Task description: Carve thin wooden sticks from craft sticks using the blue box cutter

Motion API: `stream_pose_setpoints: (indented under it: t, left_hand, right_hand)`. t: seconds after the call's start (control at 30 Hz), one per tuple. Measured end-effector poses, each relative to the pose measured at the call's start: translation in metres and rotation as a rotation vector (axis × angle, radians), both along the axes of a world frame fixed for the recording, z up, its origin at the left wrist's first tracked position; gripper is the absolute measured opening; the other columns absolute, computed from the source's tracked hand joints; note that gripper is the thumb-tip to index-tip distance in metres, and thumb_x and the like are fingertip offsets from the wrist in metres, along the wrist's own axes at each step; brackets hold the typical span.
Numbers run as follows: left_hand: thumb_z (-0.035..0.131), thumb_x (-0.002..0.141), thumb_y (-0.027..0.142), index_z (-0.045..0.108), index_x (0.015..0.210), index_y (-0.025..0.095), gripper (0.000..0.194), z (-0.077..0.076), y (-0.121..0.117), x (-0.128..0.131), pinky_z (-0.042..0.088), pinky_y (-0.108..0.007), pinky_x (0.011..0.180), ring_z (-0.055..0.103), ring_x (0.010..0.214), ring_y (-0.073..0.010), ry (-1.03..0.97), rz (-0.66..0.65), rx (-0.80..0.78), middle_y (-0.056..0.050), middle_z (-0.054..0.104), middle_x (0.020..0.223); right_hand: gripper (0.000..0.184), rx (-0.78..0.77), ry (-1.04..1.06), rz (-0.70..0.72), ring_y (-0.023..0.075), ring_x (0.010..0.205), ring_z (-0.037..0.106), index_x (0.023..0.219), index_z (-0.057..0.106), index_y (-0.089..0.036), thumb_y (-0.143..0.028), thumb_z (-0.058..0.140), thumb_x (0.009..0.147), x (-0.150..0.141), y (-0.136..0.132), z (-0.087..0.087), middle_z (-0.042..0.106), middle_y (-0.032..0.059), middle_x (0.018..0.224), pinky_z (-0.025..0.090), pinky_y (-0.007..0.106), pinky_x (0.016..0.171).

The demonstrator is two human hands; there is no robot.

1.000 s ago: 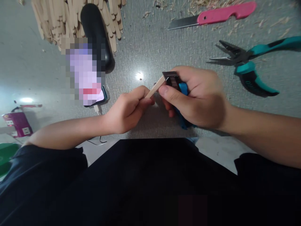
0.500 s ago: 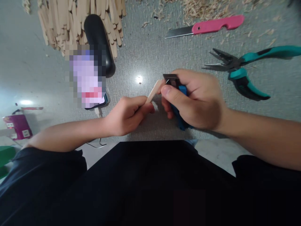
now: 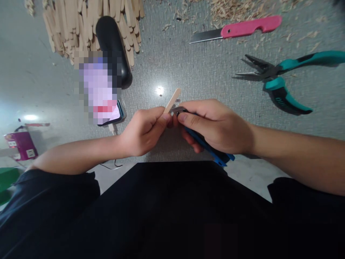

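My left hand [image 3: 145, 131] is closed on a wooden craft stick [image 3: 173, 100], pinched between thumb and fingers. The stick's rounded end points up and to the right. My right hand [image 3: 215, 124] is wrapped around a blue-handled tool [image 3: 208, 145] with a small metal head [image 3: 178, 109]; its exact kind is hard to make out. That head lies right beside the stick, close to my left fingertips. Whether it touches the wood I cannot tell. My fingers hide much of the tool's handle and the stick's lower end.
Many craft sticks [image 3: 67, 30] lie at the back left beside a black case [image 3: 114, 50] and a blurred phone [image 3: 98, 90]. A pink-handled knife [image 3: 249, 27], teal pliers [image 3: 279, 77] and wood shavings [image 3: 237, 10] are on the right. The table edge is near my body.
My right hand has moved down and left, tilting the blue-handled tool so its head sits by my left fingertips. The stick's upper end, angled before, now looks straight and rounded.
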State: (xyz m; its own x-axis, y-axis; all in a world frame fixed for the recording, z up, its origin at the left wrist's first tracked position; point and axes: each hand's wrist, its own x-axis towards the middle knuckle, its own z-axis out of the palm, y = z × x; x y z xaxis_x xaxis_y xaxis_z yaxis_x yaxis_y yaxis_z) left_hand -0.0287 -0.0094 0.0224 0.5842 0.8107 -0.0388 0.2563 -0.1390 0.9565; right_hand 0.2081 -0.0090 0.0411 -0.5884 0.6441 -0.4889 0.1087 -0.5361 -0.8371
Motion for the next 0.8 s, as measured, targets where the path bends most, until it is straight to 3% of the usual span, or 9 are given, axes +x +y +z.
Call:
stream_pose_setpoints:
  t: [0.2,0.63,0.8]
  left_hand:
    - [0.046,0.126,0.048,0.064,0.09,0.024,0.047,-0.0015,-0.0021,0.0004,0.053,-0.032,0.062,0.064,0.066,-0.0151,0.075,0.005,0.061,-0.001,0.066,0.073]
    - [0.047,0.126,0.033,0.065,0.092,0.021,0.04,-0.0034,-0.002,0.0021,0.053,-0.03,0.065,0.066,0.068,-0.0132,0.083,0.0,0.142,-0.002,0.072,0.078]
    - [0.046,0.126,0.038,0.063,0.091,0.023,0.042,-0.0028,-0.0026,0.0029,0.052,-0.032,0.061,0.069,0.069,-0.0153,0.129,0.01,0.166,-0.003,0.074,0.079]
  right_hand:
    - [0.029,0.002,0.009,-0.006,0.0101,0.047,0.063,0.092,0.064,-0.022,-0.026,0.062,0.12,-0.0009,-0.0005,-0.0006,0.065,-0.0053,0.065,0.05,0.023,0.046]
    - [0.029,0.03,-0.014,0.025,0.0109,0.046,0.064,0.092,0.062,-0.023,-0.023,0.057,0.121,0.0004,0.0011,-0.0047,0.067,-0.0046,0.067,0.049,0.024,0.045]
    - [0.032,0.044,-0.049,0.014,0.0097,0.044,0.064,0.09,0.06,-0.023,-0.024,0.057,0.122,-0.0025,0.0003,-0.0034,0.066,-0.0053,0.067,0.049,0.023,0.043]
